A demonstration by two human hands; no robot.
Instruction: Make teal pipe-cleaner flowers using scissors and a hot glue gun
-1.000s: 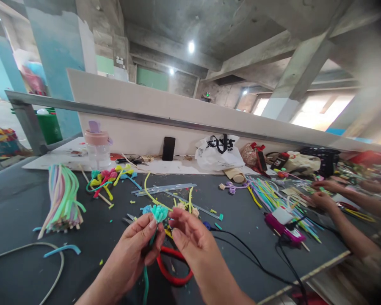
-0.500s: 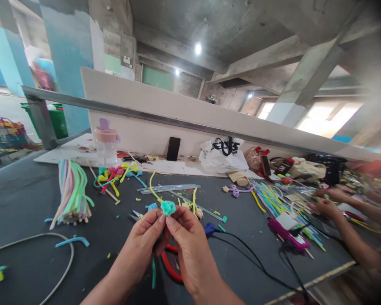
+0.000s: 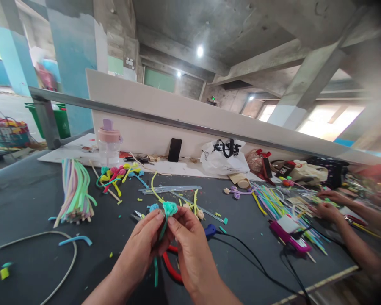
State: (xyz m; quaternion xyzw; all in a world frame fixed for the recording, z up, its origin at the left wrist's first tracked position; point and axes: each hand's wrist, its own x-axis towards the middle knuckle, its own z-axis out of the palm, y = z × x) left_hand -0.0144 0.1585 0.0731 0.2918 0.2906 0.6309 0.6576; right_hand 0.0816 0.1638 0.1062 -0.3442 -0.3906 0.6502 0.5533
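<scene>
A teal fuzzy pipe-cleaner flower [image 3: 170, 208] is held upright at the middle of the table, its stem running down between my hands. My right hand [image 3: 190, 241] pinches it just under the head with thumb and fingers. On the other side my left hand [image 3: 139, 243] is closed around the stem, its thumb tip beside the flower. Below my palms lies a red-handled cutting tool [image 3: 171, 267], partly hidden by my right hand. To the right of my fingers rests the blue end of a corded tool [image 3: 210, 230].
A bundle of pastel pipe cleaners [image 3: 74, 190] stands at left, near a clear bottle [image 3: 109, 146]. A phone [image 3: 175, 150] leans on the back panel beside a white bag [image 3: 224, 156]. At right, another person's hands [image 3: 328, 207] work near a magenta device [image 3: 290, 237].
The flower has tilted slightly, and more of its stem shows between my hands. My left fingertips have eased a little away from the flower head. The view has shifted slightly.
</scene>
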